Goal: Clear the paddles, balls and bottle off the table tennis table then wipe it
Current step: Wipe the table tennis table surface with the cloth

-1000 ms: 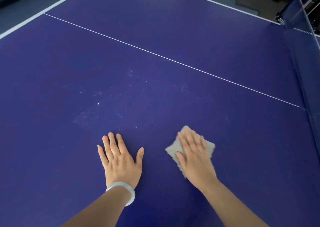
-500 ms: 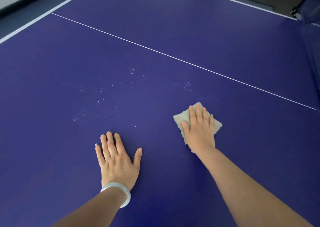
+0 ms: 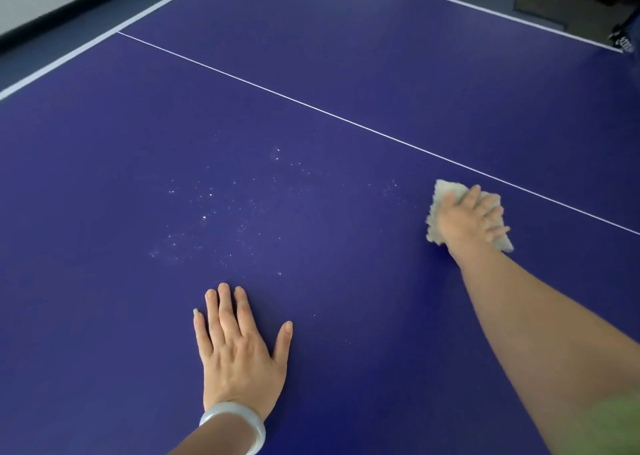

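The blue table tennis table (image 3: pixel 311 73) fills the view, with a thin white centre line running from upper left to right. A beige cloth (image 3: pixel 446 191) lies flat on the table at the right, just short of that line. My right hand (image 3: pixel 467 219) presses down on the cloth with fingers spread over it; the hand is blurred. My left hand (image 3: pixel 235 347) rests flat on the table near the front, fingers apart, holding nothing, a pale bangle on its wrist. White specks (image 3: pixel 225 212) are scattered on the surface between the hands. No paddles, balls or bottle are in view.
The table's white-edged far side (image 3: pixel 104 35) runs along the upper left, with dark floor and a pale wall beyond. At the top right corner a net clamp (image 3: pixel 623 42) and dark objects on the floor are partly visible.
My right hand has slid the cloth away from me and to the right, up to the centre line. My left hand has stayed flat in the same spot.
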### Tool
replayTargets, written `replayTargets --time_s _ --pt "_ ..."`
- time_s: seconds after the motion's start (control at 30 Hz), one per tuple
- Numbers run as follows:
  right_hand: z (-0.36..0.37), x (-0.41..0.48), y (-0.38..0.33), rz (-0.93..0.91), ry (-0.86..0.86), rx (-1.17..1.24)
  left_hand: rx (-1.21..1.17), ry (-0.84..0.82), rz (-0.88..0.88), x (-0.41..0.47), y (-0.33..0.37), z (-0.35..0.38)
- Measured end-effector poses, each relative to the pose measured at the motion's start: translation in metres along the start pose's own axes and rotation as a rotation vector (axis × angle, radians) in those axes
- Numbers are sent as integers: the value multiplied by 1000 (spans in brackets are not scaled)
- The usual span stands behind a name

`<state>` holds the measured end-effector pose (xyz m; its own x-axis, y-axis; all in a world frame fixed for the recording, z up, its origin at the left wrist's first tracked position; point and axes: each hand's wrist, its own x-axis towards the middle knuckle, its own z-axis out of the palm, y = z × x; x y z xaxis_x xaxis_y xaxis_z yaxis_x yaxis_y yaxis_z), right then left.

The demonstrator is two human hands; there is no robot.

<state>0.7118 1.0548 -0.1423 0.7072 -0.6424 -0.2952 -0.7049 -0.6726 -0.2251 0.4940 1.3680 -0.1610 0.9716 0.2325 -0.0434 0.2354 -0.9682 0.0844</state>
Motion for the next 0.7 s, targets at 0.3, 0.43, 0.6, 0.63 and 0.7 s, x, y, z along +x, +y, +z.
replayTargets --time_s 0.3,0.43,0.6,0.63,0.7 --pt "71 -87 -104 -701 -25 -272 6 8 -11 1 1 0" --pt "55 -79 -45 -785 4 -345 16 1 -7 0 1 1" --pt "16 -40 53 -248 76 -267 31 -4 -7 0 2 -1" --pt "15 -46 61 -169 72 -241 36 -8 -7 0 2 0" --pt "25 -70 57 -78 90 -215 34 -11 -9 -1 2 0"
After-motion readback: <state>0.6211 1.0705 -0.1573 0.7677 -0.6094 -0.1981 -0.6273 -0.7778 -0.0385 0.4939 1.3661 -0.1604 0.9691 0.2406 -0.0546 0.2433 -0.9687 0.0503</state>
